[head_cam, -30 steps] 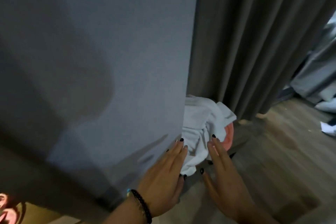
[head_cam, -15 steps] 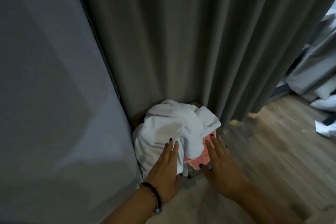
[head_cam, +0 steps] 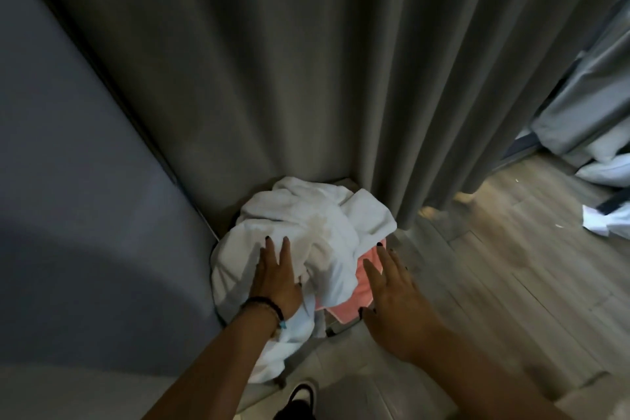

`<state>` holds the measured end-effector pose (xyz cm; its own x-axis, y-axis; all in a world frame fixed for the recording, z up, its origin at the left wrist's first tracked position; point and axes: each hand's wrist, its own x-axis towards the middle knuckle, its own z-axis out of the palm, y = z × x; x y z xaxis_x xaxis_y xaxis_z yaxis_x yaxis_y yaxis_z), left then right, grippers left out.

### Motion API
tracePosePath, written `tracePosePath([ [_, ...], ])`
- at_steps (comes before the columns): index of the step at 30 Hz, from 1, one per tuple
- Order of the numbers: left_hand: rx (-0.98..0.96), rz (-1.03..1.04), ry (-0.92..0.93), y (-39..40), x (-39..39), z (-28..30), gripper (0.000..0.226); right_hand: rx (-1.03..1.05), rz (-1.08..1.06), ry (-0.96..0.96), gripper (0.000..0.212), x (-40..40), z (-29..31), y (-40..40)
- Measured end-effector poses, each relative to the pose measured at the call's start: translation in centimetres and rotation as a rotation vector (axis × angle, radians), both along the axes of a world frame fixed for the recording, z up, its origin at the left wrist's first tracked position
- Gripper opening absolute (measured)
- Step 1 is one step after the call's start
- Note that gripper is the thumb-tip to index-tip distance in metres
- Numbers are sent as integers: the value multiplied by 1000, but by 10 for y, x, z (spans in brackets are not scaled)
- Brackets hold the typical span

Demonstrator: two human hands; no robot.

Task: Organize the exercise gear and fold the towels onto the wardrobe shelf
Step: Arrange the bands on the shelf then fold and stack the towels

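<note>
Reaching down, we lay our left hand [head_cam: 276, 278] flat, grip released, on the white towels [head_cam: 306, 232] heaped on the floor [head_cam: 511, 266] between wardrobe panel [head_cam: 85, 198] and curtain [head_cam: 306, 61]; our right hand [head_cam: 392, 293] hovers unclenched beside the pink towel [head_cam: 347, 303].

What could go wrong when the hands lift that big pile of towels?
1. The crumpled white towels hang loosely toward the wooden plank floor, so a trailing end could drag or get stepped on by the black-and-white shoe.
2. The left hand lies flat on top and the right hand is open, so the pink cloth underneath might slip out.
</note>
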<state>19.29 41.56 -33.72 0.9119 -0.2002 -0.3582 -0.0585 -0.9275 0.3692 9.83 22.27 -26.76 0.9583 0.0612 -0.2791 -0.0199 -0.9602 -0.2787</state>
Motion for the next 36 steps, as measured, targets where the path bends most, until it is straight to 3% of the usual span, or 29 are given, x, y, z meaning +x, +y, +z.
tracePosePath([
  [5, -81, 95, -21, -35, 35, -15, 107, -13, -11, 19, 78, 31, -3, -22],
  [8, 48, 101, -31, -53, 54, -33, 111, -31, -2, 56, 75, 61, 0, -35],
  [11, 207, 14, -28, -60, 80, -46, 67, -26, 35, 70, 74, 97, -3, -47],
  [13, 191, -6, -12, -59, 91, -50, 35, -38, 77, 85, 74, 117, -7, -54],
  [14, 151, 16, -2, -58, 95, -50, 29, -42, 98, 92, 73, 127, -10, -58],
  [20, -292, 360, -251, -55, 106, -23, 34, 6, 206, 135, 71, 184, -20, -75],
  [24, -324, 490, -390, -61, 116, 6, 29, 50, 364, 162, 76, 211, -24, -73],
  [29, -405, 800, -526, -80, 110, 38, 20, 130, 563, 144, 84, 230, -21, -88],
  [32, -486, 1011, -608, -89, 100, 58, 11, 184, 614, 147, 94, 234, -13, -100],
  [36, -533, 1109, -724, -94, 91, 96, 21, 381, 599, 125, 103, 238, 6, -109],
])
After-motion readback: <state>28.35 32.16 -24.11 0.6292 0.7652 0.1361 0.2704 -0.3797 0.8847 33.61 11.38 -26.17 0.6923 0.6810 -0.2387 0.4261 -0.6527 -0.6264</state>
